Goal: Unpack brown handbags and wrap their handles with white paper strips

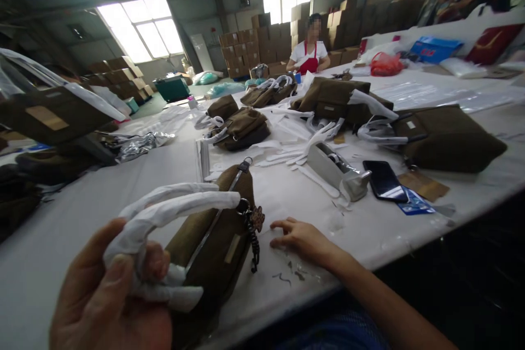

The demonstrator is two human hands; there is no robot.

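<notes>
My left hand (110,295) is closed around the white-wrapped handles (164,208) of an olive-brown handbag (213,273). The bag rests on the white table in front of me, its zipper running along the top. A dark braided charm (255,235) with a flower-shaped piece hangs from a ring at the handle's end. Just right of the charm, my right hand (301,238) lies low over the table, fingers apart and slightly bent, holding nothing. Small dark scraps (297,272) lie below that hand.
A grey tape dispenser (338,172), a phone (384,180) and a blue card (414,201) lie to the right. More brown bags (447,136) and white paper strips (287,153) are spread beyond. Across the table stands a person in a red apron (309,63).
</notes>
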